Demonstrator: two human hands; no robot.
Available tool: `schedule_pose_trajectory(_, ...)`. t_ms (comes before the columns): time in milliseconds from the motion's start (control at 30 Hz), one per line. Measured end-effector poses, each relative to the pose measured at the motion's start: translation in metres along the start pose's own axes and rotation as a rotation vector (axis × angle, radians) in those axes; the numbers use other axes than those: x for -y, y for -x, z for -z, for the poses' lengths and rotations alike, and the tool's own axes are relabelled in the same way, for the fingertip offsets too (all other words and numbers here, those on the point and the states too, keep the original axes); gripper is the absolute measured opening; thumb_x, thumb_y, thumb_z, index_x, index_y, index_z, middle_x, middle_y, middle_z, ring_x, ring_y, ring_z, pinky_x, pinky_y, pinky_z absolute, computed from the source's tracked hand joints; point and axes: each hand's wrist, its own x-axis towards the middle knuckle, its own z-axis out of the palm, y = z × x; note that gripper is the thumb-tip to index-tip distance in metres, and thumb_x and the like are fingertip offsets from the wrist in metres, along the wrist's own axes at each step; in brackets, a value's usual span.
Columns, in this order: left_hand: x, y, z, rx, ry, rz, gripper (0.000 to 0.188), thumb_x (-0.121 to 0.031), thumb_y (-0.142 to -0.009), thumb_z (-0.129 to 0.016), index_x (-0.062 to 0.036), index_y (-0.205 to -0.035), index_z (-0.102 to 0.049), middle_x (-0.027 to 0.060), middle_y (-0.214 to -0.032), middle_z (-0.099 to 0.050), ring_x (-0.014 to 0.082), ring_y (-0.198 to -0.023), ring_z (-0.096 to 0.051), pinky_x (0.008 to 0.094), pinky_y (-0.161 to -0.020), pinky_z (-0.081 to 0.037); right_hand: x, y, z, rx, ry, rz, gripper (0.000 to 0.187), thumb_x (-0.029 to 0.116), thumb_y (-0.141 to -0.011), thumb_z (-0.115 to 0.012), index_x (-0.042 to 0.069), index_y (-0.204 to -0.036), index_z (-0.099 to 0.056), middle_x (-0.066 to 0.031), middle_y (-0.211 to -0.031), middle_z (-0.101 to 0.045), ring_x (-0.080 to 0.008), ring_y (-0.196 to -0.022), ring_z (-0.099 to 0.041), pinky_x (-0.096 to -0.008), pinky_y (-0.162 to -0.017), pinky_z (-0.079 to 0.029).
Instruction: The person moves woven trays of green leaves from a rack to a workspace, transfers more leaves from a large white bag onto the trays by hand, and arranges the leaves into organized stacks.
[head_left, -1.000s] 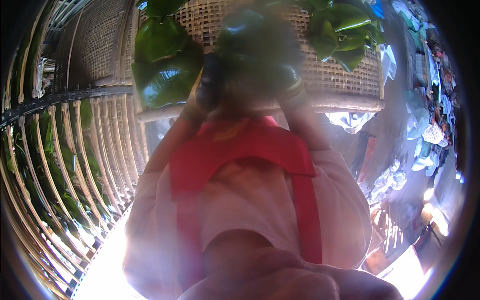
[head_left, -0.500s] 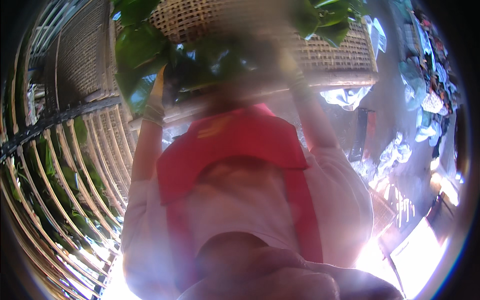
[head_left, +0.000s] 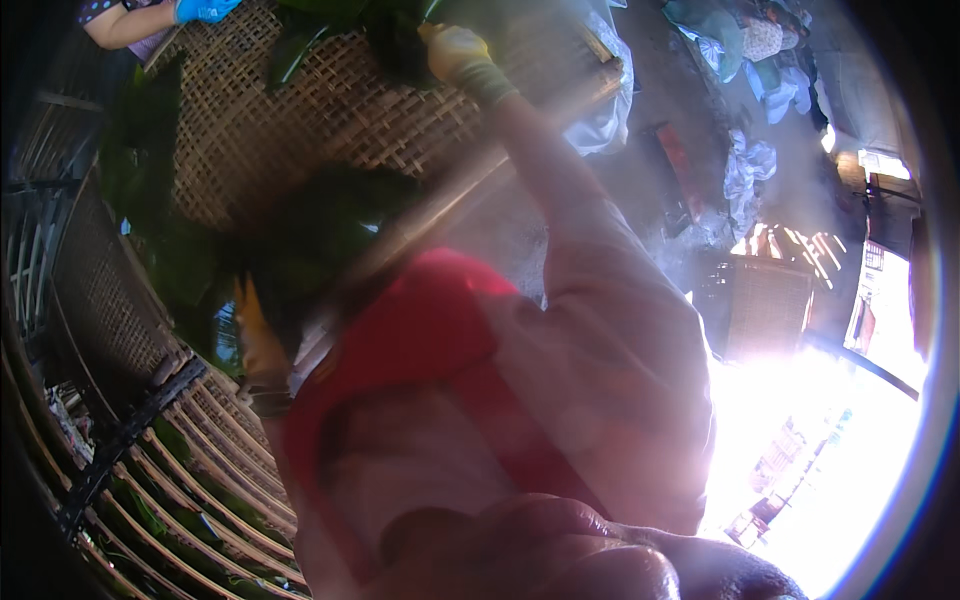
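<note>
Large dark green leaves [head_left: 320, 215] lie on a woven bamboo tray [head_left: 240, 140] in front of me. At the tray's near left, my left hand [head_left: 262, 345], in a yellowish glove, reaches in among the leaves. Its visible fingers are stretched out along them; the rest is hidden or blurred. Farther off, towards the tray's right side, my right hand [head_left: 457, 55] is closed on a dark green leaf [head_left: 395, 45], its arm stretched out. Motion smears the near leaves and the tray's edge.
A co-worker's blue-gloved hand [head_left: 205, 10] rests at the tray's far left. Slatted bamboo racks [head_left: 210, 480] holding greenery stand at the lower left. Crumpled plastic [head_left: 748, 175] and a red-and-dark object [head_left: 680, 170] lie on the floor at right. Bright light floods the lower right.
My view has swung, so the tray now slants and shows more bare weave. My right hand has moved farther out. The co-worker's hand has come into view.
</note>
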Motion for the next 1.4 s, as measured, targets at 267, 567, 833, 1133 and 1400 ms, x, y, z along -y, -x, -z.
schedule_pose_trajectory(267,-0.032,-0.040,0.013,-0.109,0.321,-0.533,0.050,-0.016,-0.091,-0.040,-0.0027,-0.139,-0.029,0.0149,-0.142,-0.032,0.0292,-0.132,-0.029,0.0396,-0.109,-0.026,0.022,0.017,0.003,0.243,-1.454,0.503,0.051,-0.002,-0.076,-0.062,0.004,-0.125,-0.051,-0.0114,-0.111,-0.063,-0.0196,-0.093,-0.063,-0.0300,-0.082,-0.050)
schedule_pose_trajectory(567,-0.022,-0.138,-0.007,0.301,1.724,-0.672,0.044,-0.013,-0.093,-0.044,-0.0036,-0.135,-0.035,0.0119,-0.139,-0.039,0.0280,-0.127,-0.037,0.0424,-0.106,-0.033,0.132,0.073,0.043,0.064,-1.492,0.681,0.037,-0.006,-0.083,-0.057,0.003,-0.118,-0.055,-0.0033,-0.104,-0.063,-0.0080,-0.087,-0.056,-0.0236,-0.075,-0.048)
schedule_pose_trajectory(833,-0.015,-0.122,0.027,0.162,1.343,-0.659,0.066,-0.030,-0.085,-0.056,-0.0039,-0.139,-0.030,0.0084,-0.141,-0.036,0.0248,-0.127,-0.038,0.0418,-0.105,-0.033,0.133,0.087,-0.012,-0.224,-0.841,0.641,0.023,-0.002,-0.079,-0.054,0.000,-0.102,-0.056,-0.0068,-0.091,-0.063,-0.0160,-0.083,-0.060,-0.0303,-0.074,-0.049)
schedule_pose_trajectory(1133,0.028,-0.135,-0.034,0.376,1.353,-0.382,0.052,-0.022,-0.091,-0.049,0.0019,-0.135,-0.034,0.0138,-0.132,-0.045,0.0233,-0.122,-0.044,0.0356,-0.105,-0.034,0.175,0.092,-0.016,0.149,-1.604,0.296,0.024,0.015,-0.091,-0.045,-0.001,-0.106,-0.056,-0.0118,-0.105,-0.062,-0.0185,-0.096,-0.059,-0.0318,-0.081,-0.050)
schedule_pose_trajectory(1400,0.066,-0.139,-0.004,0.623,1.758,-0.200,0.048,-0.020,-0.093,-0.048,0.0036,-0.132,-0.036,0.0179,-0.123,-0.052,0.0227,-0.109,-0.054,0.0334,-0.099,-0.041,0.162,0.083,-0.016,-0.174,-1.399,0.373,0.032,0.019,-0.090,-0.050,0.000,-0.115,-0.054,-0.0091,-0.109,-0.060,-0.0169,-0.104,-0.056,-0.0313,-0.090,-0.045)
